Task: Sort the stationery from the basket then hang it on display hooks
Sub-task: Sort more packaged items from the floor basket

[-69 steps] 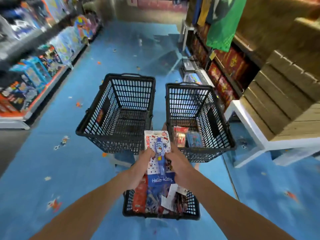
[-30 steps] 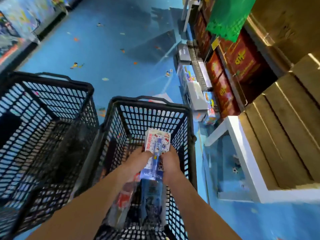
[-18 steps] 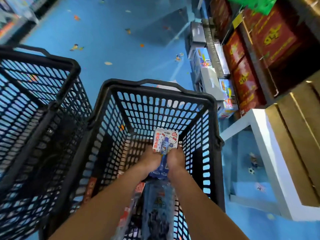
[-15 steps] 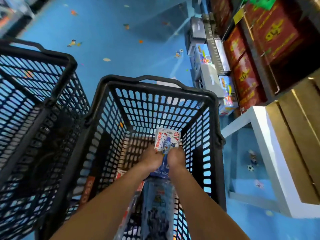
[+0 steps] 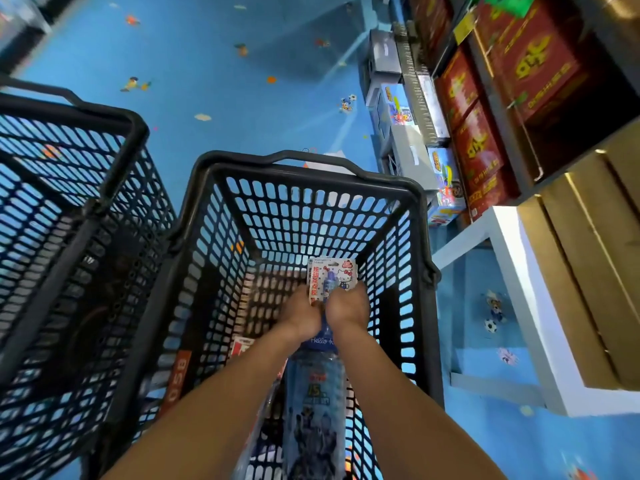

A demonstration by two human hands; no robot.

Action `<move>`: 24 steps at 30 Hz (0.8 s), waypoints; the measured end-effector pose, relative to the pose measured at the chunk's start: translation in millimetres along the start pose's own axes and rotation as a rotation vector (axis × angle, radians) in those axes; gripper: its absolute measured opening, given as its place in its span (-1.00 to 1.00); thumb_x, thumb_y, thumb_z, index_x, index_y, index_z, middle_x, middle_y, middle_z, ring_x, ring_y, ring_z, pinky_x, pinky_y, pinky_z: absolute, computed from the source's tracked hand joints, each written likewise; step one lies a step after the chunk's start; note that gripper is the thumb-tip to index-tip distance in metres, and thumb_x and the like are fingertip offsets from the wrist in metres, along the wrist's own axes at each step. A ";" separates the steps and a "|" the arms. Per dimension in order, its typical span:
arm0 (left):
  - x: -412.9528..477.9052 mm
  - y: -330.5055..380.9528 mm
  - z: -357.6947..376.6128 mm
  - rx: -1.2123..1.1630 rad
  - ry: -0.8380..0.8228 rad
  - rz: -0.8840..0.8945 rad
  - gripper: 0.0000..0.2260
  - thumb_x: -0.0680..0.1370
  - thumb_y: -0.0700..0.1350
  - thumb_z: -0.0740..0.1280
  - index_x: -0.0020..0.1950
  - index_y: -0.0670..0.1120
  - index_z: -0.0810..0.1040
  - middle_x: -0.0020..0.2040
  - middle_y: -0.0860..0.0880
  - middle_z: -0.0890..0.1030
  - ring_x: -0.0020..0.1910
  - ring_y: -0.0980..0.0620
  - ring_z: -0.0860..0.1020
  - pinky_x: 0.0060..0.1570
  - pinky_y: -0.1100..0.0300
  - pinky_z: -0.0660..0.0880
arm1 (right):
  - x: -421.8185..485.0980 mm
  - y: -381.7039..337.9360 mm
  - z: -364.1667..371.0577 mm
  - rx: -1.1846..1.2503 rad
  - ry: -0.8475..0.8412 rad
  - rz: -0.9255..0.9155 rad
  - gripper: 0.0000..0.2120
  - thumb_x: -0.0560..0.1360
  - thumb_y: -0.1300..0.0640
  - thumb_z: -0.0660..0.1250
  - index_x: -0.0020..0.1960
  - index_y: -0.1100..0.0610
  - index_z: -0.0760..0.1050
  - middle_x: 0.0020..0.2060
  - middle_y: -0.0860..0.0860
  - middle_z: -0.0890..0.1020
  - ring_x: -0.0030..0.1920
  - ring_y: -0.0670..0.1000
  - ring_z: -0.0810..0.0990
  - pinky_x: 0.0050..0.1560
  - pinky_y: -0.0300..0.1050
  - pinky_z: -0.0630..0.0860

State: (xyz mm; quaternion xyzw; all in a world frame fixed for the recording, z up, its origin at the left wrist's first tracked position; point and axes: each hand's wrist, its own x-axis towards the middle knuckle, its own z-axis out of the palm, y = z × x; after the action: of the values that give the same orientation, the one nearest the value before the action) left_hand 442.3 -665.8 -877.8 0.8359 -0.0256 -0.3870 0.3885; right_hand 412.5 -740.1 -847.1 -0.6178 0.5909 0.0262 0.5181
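My left hand point(image 5: 300, 315) and right hand point(image 5: 349, 308) both grip a white-and-blue carded cartoon pen pack point(image 5: 333, 274), held low inside the black plastic mesh basket point(image 5: 304, 206). A blue printed packet point(image 5: 316, 393) shows beneath my forearms. I judge the sorting unfinished and the hanging not begun.

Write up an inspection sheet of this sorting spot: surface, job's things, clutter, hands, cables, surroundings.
Surface: blue floor with printed cartoon figures.
Job's things: Hello Kitty pen pack held within the mouth of the middle basket; second basket beside it on the left, contents unclear; blue pack below the forearms.
Clutter: toy boxes on the floor along the shelving.
Hands: left hand and right hand both grip the pen pack by its side edges.
Cables: nothing seen.
Surroundings: red boxes on shelves, wooden crates on a white stand at right.
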 end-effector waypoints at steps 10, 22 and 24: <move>-10.0 4.7 2.9 0.014 -0.082 0.034 -0.83 0.67 0.04 0.26 0.24 0.07 0.48 0.13 0.02 0.62 0.05 0.04 0.58 0.04 0.14 0.53 | -15.3 5.4 -7.7 -0.327 0.030 -0.261 -0.65 0.68 0.16 0.09 0.42 0.18 0.38 0.28 0.15 0.53 0.21 0.14 0.55 0.14 0.01 0.53; -19.3 10.3 -14.1 0.173 -0.131 0.088 -0.53 0.63 -0.18 0.32 0.53 -0.02 0.32 0.29 -0.07 0.58 0.03 0.05 0.50 -0.08 0.27 0.45 | -17.2 0.2 -15.7 -0.221 -0.085 -0.145 -0.58 0.71 0.09 0.02 0.54 0.12 0.26 0.34 0.15 0.53 0.26 0.17 0.55 0.10 -0.04 0.46; -25.1 10.1 -21.1 0.177 -0.109 0.088 -0.62 0.65 -0.19 0.29 0.47 -0.03 0.38 0.32 -0.06 0.56 0.13 -0.03 0.53 0.12 0.19 0.49 | -22.8 0.4 -17.7 -0.214 -0.074 -0.162 -0.61 0.68 0.11 0.09 0.48 0.14 0.33 0.28 0.15 0.57 0.21 0.17 0.57 0.11 -0.01 0.52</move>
State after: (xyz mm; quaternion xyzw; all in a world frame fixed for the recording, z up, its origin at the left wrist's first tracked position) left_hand 441.4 -650.9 -846.9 0.8427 -0.1175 -0.4105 0.3280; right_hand 395.1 -735.8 -824.4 -0.7138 0.5133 0.0699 0.4713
